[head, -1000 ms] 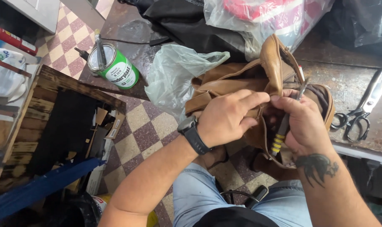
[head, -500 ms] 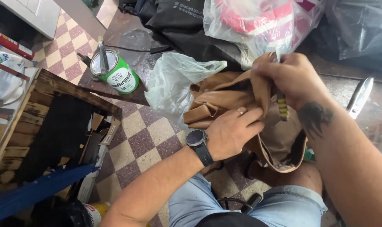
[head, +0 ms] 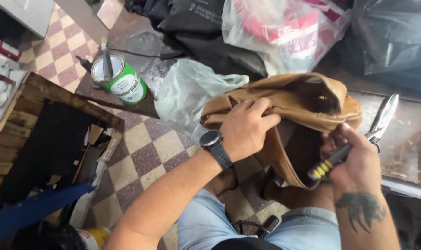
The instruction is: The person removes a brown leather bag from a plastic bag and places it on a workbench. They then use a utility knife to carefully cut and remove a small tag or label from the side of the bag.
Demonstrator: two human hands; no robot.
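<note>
A tan leather bag (head: 294, 99) lay over the person's lap, crumpled, its flap humped up toward the right and a strap looping down below it. The left hand (head: 247, 129) pressed down on the bag's upper seam, fingers curled tight over the folded leather, apparently to pin it flat and steady; the thumb side was hidden, so how deep the grip went could not be told. The right hand (head: 354, 159) sat just below and right of the bag, fist wrapped snugly around a tool with a yellow-and-black striped handle (head: 328, 165), its working end tucked under the bag's flap and out of sight, likely held low to reach the underside. So the bag sat between both hands, touching the left fingers on top and near the right knuckles. Just right of the bag a pair of metal shears (head: 382, 118) rested on the worn bench (head: 405, 153). Left of the bag lay a pale plastic bag (head: 187, 90), further left a green-and-white can (head: 120, 78) with a stick in it. Beyond the bag sat a clear sack (head: 284, 32) of pink stuff and dark bags. Well left of the bag stood a wooden crate (head: 43, 92) on checked floor tiles (head: 150, 153).
</note>
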